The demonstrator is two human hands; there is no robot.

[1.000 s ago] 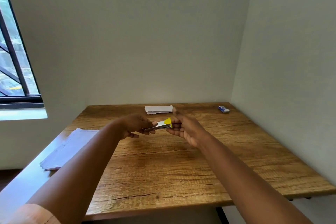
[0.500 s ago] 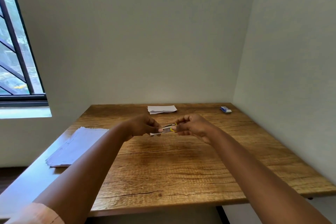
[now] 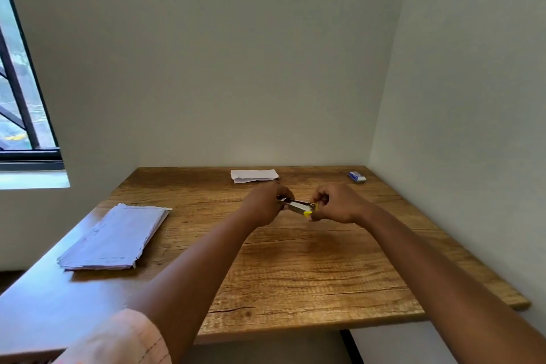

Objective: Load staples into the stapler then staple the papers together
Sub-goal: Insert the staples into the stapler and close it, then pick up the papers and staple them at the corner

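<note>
Both my hands hold the stapler in the air above the wooden surface [image 3: 295, 275], ready for loading.

Going from largest down: the surface carries a stack of papers [image 3: 115, 238] well off to my left, a folded white sheet [image 3: 254, 175] at the far edge and a small blue-and-white box [image 3: 357, 177] in the far right corner. My left hand [image 3: 263, 205] curls its fingers around the metal end of the stapler [image 3: 298, 206]; my right hand [image 3: 336, 204] pinches its yellow end. Its long axis runs left to right between my hands, the yellow end tilted slightly lower. I cannot tell whether the magazine is open. If I pull too hard with so small a grip, the stapler could slip out and drop; any staples inside could scatter.
</note>
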